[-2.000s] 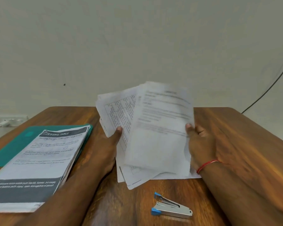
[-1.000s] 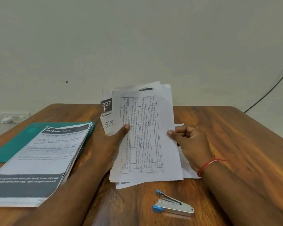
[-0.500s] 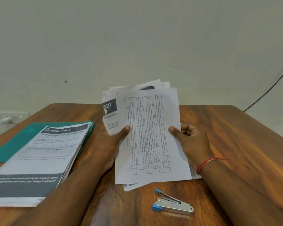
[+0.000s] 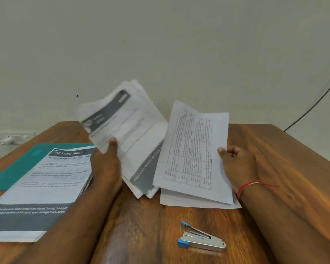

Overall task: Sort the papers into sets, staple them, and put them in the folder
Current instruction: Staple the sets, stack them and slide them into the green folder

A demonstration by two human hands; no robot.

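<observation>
Light, floppy sheaf [image 4: 126,130] and gridded sheet [image 4: 192,149]: best held by their edges.
Left hand [image 4: 105,162] pinches the sheaf; right hand [image 4: 236,164] pinches the gridded sheet.

The bundle of white and grey printed papers [image 4: 126,130] in the left grip [image 4: 105,164] is blurred and its text is unreadable. Only the thumb shows, and the fingers are hidden behind the sheets. The print on the white table-printed sheet [image 4: 192,149] in the right grip [image 4: 236,164] is too small to read. A flat stack of printed papers [image 4: 46,187] covers much of the teal plastic folder [image 4: 17,168], and the left edge cuts off the stack's near corner. A thin black cable [image 4: 312,105] runs off the right edge.
</observation>
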